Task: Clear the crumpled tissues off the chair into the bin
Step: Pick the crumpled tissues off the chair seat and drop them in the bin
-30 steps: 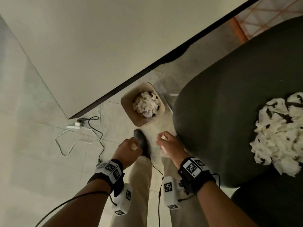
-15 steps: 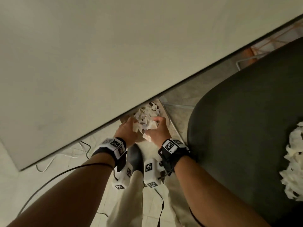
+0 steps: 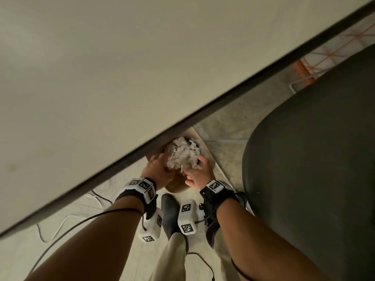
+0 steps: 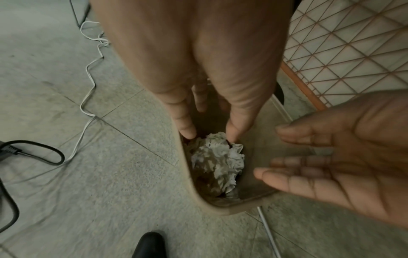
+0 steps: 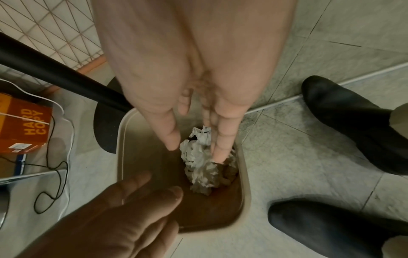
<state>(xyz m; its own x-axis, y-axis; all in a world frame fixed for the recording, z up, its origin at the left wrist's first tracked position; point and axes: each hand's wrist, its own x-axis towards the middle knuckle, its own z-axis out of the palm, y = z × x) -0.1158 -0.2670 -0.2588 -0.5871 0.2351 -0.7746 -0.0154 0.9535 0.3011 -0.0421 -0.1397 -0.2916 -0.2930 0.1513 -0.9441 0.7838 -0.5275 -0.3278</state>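
Crumpled tissues (image 3: 183, 154) heaped in bin (image 3: 211, 161), both hands' fingers (image 4: 184, 127) spread, empty

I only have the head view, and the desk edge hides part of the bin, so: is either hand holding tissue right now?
Observer: No. The left wrist view shows the left hand with fingers straight over the bin, and the right hand palm open, empty.
Operator: Is the bin packed full?
Observer: No. In the right wrist view the tissues form one clump, with bare brown wall beside it.
Operator: Anything near the bin?
Observer: An orange HARD COPY box sits just beyond it.
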